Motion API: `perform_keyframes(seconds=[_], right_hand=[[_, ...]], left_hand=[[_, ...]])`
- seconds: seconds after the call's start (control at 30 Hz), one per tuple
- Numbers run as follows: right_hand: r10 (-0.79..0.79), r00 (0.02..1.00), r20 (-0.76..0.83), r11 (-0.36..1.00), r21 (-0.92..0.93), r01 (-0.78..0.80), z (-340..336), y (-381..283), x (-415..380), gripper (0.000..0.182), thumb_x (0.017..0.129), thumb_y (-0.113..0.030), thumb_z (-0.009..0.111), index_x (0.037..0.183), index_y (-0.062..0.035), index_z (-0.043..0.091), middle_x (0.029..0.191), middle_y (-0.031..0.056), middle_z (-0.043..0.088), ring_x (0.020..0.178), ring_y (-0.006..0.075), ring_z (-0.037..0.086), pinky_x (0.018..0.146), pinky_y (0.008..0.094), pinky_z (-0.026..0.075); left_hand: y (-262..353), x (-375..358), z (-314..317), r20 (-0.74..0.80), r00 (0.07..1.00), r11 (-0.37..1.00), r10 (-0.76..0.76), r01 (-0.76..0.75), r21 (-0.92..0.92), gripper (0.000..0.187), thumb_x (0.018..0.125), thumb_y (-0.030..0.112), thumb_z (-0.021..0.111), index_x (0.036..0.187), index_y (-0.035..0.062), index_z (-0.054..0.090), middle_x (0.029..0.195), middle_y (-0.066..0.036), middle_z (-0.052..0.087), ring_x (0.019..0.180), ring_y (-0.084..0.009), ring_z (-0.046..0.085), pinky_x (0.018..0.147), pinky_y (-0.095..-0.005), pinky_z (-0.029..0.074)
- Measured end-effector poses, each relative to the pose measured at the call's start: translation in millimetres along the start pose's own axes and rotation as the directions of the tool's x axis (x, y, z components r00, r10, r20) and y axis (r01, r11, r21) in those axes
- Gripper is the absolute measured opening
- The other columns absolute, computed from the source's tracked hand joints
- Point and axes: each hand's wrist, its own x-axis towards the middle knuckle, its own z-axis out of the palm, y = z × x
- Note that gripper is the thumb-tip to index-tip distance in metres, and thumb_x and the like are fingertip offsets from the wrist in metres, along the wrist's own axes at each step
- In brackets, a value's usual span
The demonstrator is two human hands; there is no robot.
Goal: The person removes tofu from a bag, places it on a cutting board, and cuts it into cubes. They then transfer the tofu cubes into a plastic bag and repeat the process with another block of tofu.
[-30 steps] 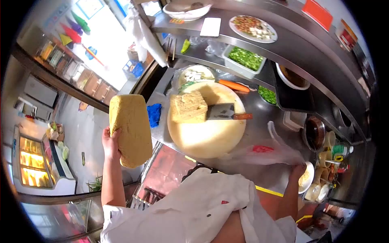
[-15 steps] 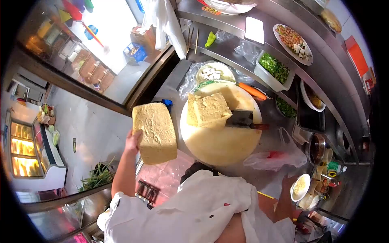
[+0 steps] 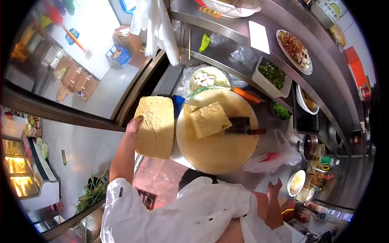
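My left hand (image 3: 133, 125) grips the left edge of a flat, yellowish tofu slab (image 3: 155, 127), thumb on top. The slab hangs beside the round chopping board (image 3: 219, 156), at its left. On that board lie another folded or stacked tofu piece (image 3: 210, 120) and a cleaver (image 3: 238, 126), its blade against the tofu and its handle to the right. My right hand (image 3: 274, 189) is low at the right with its fingers apart, holding nothing. A white bowl (image 3: 296, 183) of pale chopped food stands just right of it.
Behind the board are a plate of white pieces (image 3: 208, 77) and a carrot (image 3: 246, 94). A tub of chopped greens (image 3: 272, 75) and a peanut plate (image 3: 294, 50) sit by the shelves. A plastic bag (image 3: 273, 158) lies right of the board. Glass partition framing (image 3: 60, 103) runs along the left.
The tofu slab in my left hand has risen slightly and turned more upright. My right hand has drawn away from the white bowl, leftward. The camera view has shifted a little.
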Motion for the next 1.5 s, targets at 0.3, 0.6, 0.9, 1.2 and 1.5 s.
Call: perform_keyframes(seconds=[0.3, 0.6, 0.9, 1.2, 1.5], right_hand=[[0.161, 0.981, 0.110, 0.973, 0.150, -0.177, -0.2, -13.6, -39.7, 0.069, 0.093, -0.011, 0.072, 0.152, -0.0004, 0.037, 0.149, 0.0262, 0.036, 0.127, 0.0388, 0.052, 0.096, 0.0417, 0.056], [-0.037, 0.981, 0.192, 0.996, 0.083, 0.021, -9.3, -74.8, 12.5, 0.064, 0.092, -0.017, 0.073, 0.147, 0.0009, 0.044, 0.145, 0.0266, 0.042, 0.133, 0.0401, 0.047, 0.111, 0.0450, 0.045], [-0.152, 0.930, 0.334, 0.953, 0.298, 0.049, -24.9, -132.6, -0.9, 0.061, 0.093, -0.022, 0.071, 0.145, 0.0014, 0.048, 0.144, 0.0272, 0.046, 0.123, 0.0373, 0.057, 0.094, 0.0374, 0.056], [0.222, 0.896, 0.385, 0.696, 0.581, -0.422, -10.4, 18.4, -87.3, 0.040, 0.102, -0.019, 0.062, 0.137, -0.0009, 0.052, 0.109, 0.0109, 0.066, 0.075, 0.0188, 0.067, 0.065, 0.0325, 0.056], [0.072, 0.780, 0.621, 0.996, -0.004, -0.089, -12.7, 50.6, -196.5, 0.020, 0.099, -0.019, 0.064, 0.110, -0.0026, 0.068, 0.105, 0.0115, 0.071, 0.092, 0.0273, 0.070, 0.076, 0.0398, 0.057]], left_hand=[[15.2, 30.9, 40.0, -0.088, 0.995, 0.998, 0.049, -0.052, -0.034, 0.038, 0.094, 0.008, 0.065, 0.132, -0.0006, 0.065, 0.115, -0.016, 0.072, 0.098, -0.0284, 0.073, 0.083, -0.0417, 0.059], [33.0, 53.3, 65.7, 0.076, 0.982, 0.973, 0.171, -0.180, 0.145, 0.047, 0.090, 0.011, 0.067, 0.135, -0.0026, 0.063, 0.115, -0.014, 0.072, 0.096, -0.0251, 0.071, 0.083, -0.0383, 0.056], [-21.6, 78.7, -23.2, 0.237, 0.945, 0.678, 0.227, -0.328, 0.658, 0.062, 0.084, 0.021, 0.072, 0.139, -0.0033, 0.058, 0.118, -0.017, 0.071, 0.104, -0.0264, 0.069, 0.089, -0.0372, 0.055], [-2.5, 50.0, -39.3, 0.306, 0.951, 0.176, 0.049, -0.310, 0.934, 0.087, 0.077, 0.027, 0.081, 0.148, -0.0047, 0.041, 0.136, -0.026, 0.062, 0.125, -0.0391, 0.061, 0.103, -0.0437, 0.052], [53.2, 88.7, 206.1, 0.345, 0.790, 0.046, 0.506, -0.424, 0.904, 0.096, 0.080, 0.054, 0.080, 0.148, -0.0028, 0.043, 0.138, -0.027, 0.057, 0.131, -0.0425, 0.055, 0.109, -0.0468, 0.048]])
